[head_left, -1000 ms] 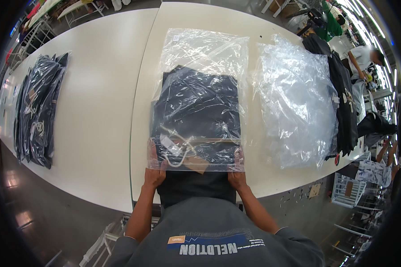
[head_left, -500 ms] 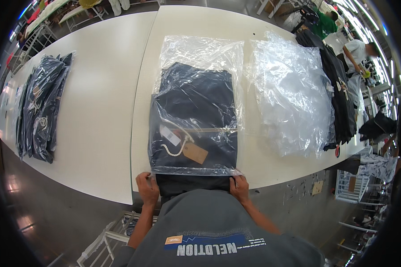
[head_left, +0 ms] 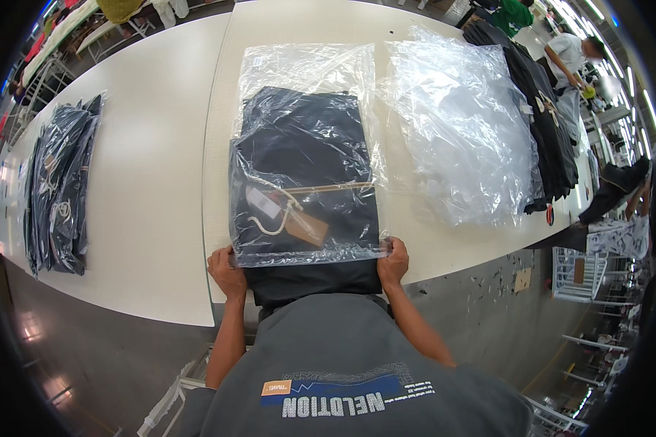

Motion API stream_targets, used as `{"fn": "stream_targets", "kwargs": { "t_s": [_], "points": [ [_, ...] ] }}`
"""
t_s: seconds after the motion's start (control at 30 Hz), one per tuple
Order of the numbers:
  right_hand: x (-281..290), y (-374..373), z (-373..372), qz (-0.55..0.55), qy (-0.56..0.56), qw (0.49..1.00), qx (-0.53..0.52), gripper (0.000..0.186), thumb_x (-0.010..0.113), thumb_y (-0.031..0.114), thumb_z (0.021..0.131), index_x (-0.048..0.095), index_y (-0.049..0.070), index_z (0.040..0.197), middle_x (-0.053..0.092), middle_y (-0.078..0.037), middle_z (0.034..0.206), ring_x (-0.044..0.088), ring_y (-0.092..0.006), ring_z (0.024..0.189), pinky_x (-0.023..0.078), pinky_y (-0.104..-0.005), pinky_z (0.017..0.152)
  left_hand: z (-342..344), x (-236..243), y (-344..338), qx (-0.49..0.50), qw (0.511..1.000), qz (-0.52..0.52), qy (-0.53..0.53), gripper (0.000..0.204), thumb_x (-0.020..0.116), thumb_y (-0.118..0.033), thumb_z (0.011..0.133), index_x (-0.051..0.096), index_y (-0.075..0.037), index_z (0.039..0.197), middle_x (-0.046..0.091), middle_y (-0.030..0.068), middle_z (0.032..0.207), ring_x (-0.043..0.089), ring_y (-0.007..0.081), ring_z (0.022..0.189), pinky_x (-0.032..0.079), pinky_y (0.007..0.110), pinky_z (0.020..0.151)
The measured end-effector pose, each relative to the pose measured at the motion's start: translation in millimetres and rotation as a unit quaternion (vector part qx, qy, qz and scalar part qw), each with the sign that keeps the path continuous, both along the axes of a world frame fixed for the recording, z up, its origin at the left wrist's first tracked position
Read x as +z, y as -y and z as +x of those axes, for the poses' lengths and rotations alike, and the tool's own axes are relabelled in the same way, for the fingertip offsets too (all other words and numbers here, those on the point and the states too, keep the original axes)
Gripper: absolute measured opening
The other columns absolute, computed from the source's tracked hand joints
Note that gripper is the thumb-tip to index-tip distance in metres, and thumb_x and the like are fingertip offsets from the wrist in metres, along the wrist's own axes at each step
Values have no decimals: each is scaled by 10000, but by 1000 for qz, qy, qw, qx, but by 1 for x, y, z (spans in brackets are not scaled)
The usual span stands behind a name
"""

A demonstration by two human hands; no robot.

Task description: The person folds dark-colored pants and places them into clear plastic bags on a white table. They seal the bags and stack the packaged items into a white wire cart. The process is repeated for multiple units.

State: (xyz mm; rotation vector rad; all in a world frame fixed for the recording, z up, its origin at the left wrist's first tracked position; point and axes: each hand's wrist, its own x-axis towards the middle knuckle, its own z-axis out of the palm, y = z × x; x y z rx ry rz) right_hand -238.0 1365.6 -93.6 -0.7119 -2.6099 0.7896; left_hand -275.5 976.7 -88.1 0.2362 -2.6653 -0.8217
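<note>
A clear plastic bag point(head_left: 306, 60) lies flat in front of me, with a folded dark garment point(head_left: 302, 135) inside. Through the film show a pale cord point(head_left: 271, 231), a brown hang tag point(head_left: 307, 229) and a white tag point(head_left: 263, 202). The garment's black lower part sticks out past the bag's near edge, toward my body. My left hand point(head_left: 227, 274) is closed on the bag's near left corner. At the near right corner, my right hand point(head_left: 393, 262) pinches the film, its fingers curled.
Right of the bag lies a pile of clear plastic bags point(head_left: 455, 135), with a stack of dark garments point(head_left: 539, 116) beyond it. Bagged garments point(head_left: 62, 189) are piled at the left of the white table point(head_left: 149, 160). A person in white point(head_left: 563, 57) stands at the far right.
Both hands have slid forward along the bag's sides, from its near edge to a little past it. The whole view has shifted slightly; the bag still lies in front of me.
</note>
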Motion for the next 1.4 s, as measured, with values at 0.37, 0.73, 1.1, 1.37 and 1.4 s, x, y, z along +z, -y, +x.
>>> {"fn": "stream_targets", "kwargs": {
  "t_s": [0.37,0.73,1.1,1.37,1.4],
  "points": [
    [22,-13,37,-46,75,996,27,145,610,161,929,613,16,939,648,-194,854,641,-385,812,491,-447,717,48,4,10,-3,998,39,51,176,623,-43,870,655,25,1028,637,181,931,603,371,907,488,438,785],
    [32,2,67,-204,200,958,15,242,610,211,972,654,-11,1059,700,-181,911,678,-257,887,518,-359,792,92,6,-28,117,941,273,164,224,579,-19,812,588,17,1033,652,174,899,641,350,852,490,372,776],
    [1,-34,-164,-172,74,982,9,187,552,95,859,648,-64,838,639,-262,734,638,-308,603,474,-446,547,-118,-26,-42,118,745,635,169,53,565,-93,947,581,-59,984,594,49,872,568,142,734,491,332,599],
    [15,-44,-78,-461,123,876,-68,196,441,59,958,622,-5,996,661,-130,725,657,-225,531,578,-365,461,-51,14,-20,109,824,533,161,105,598,20,946,496,2,925,617,80,865,645,158,710,615,300,621],
    [15,-35,-73,-463,114,875,-79,191,444,62,962,623,-1,987,662,-130,727,653,-219,526,579,-366,461,-52,17,-20,114,835,518,148,105,597,17,949,496,3,923,618,79,864,644,156,709,612,298,620]
  ]
}}
